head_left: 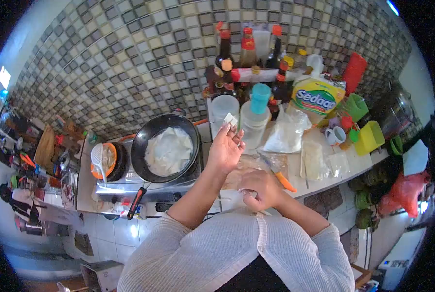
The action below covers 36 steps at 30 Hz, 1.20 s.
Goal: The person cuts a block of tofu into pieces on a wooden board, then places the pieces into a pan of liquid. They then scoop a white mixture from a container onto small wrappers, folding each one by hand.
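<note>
My left hand (226, 150) is raised over the counter, fingertips closed on a small white square piece (230, 119) whose kind I cannot make out. Lower down, close to my body, my right hand (262, 189) is curled closed; whatever is in it, if anything, is hidden. Beside the right hand lies a knife with an orange handle (286, 182), its blade on a clear plastic sheet or bag (241, 165). Just behind the left hand stand a clear plastic container (224, 106) and a jar (252, 129) with a teal cup (261, 95) on top.
On the stove at left, a black frying pan (138, 141) holds thin white sheets. Farther left is an orange bowl (113, 168) with a white slotted spoon (97, 156). A bag of white powder (284, 136), a yellow packet (319, 100) and several sauce bottles (248, 53) stand behind.
</note>
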{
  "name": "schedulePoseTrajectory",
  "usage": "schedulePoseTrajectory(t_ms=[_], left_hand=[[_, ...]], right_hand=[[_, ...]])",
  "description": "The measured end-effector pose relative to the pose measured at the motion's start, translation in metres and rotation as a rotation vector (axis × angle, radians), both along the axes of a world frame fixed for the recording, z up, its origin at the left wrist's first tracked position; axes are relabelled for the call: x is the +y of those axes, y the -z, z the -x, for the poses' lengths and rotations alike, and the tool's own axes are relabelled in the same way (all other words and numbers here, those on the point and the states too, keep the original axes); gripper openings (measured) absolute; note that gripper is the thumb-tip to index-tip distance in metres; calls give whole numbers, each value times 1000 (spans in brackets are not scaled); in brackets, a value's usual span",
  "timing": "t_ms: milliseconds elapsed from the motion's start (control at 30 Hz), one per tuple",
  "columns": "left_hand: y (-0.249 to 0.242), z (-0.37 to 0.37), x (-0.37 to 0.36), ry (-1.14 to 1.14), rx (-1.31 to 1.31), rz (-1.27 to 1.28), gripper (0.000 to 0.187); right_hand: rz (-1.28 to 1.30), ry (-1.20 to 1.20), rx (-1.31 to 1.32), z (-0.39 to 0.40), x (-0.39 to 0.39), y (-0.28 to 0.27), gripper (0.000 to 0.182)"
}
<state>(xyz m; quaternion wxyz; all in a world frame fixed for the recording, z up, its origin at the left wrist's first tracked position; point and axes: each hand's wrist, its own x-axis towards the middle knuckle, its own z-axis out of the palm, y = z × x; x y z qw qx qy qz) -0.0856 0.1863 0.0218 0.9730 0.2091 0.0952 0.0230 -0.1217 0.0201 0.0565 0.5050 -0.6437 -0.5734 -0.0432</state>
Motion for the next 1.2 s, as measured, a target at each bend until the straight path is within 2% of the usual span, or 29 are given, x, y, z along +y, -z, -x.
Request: schedulePoseTrajectory(t_ms=[100, 167, 200, 233, 300, 333, 367, 433, 467, 500, 567, 600, 667, 700, 767, 867, 1000, 1200], left_hand=[[2, 11, 32, -56, 4, -68, 18], [1, 19, 50, -120, -5, -367, 21], [2, 22, 58, -123, -8, -364, 21], [4, 25, 65, -140, -28, -473, 19], [4, 29, 76, -171, -73, -691, 16], [-2, 33, 77, -182, -101, -703, 14], [1, 34, 83, -178, -104, -698, 14], [6, 38, 94, -75, -155, -854, 23], [7, 39, 96, -68, -157, -851, 23], [5, 41, 96, -37, -131, -832, 22], [5, 42, 95, 4, -112, -814, 21], [8, 42, 94, 62, -67, -752, 16], [16, 41, 95, 162, -24, -654, 9], [15, 42, 94, 174, -31, -658, 9], [14, 45, 94, 229, -37, -599, 8], [10, 49, 94, 265, -29, -590, 7], [11, 53, 100, 278, -81, -600, 6], [-1, 55, 115, 269, -85, -515, 21]], right_hand=[[84, -19, 106, -3, 21, 22, 12], [188, 17, 142, 3, 41, 38, 13], [287, 65, 180, 7, 50, 48, 13], [290, 66, 178, 12, 59, 66, 13], [602, -82, 218, 22, 76, 92, 16], [746, -84, 162, 27, 82, 95, 18], [749, -78, 162, 28, 84, 97, 18], [571, 29, 309, 33, 90, 85, 18], [403, 66, 269, 28, 93, 82, 14], [402, 75, 270, 25, 94, 69, 14], [237, 428, 352, 21, 93, 37, 13], [232, 440, 353, 16, 93, 36, 13], [-86, 732, -69, 6, 92, 35, 24], [-90, 746, -71, 3, 89, 30, 24], [-34, 797, -458, -1, 82, 20, 29], [-20, 837, -583, -8, 84, 23, 29], [-36, 846, -656, -10, 91, 17, 26], [-116, 802, -569, -15, 106, 13, 24]])
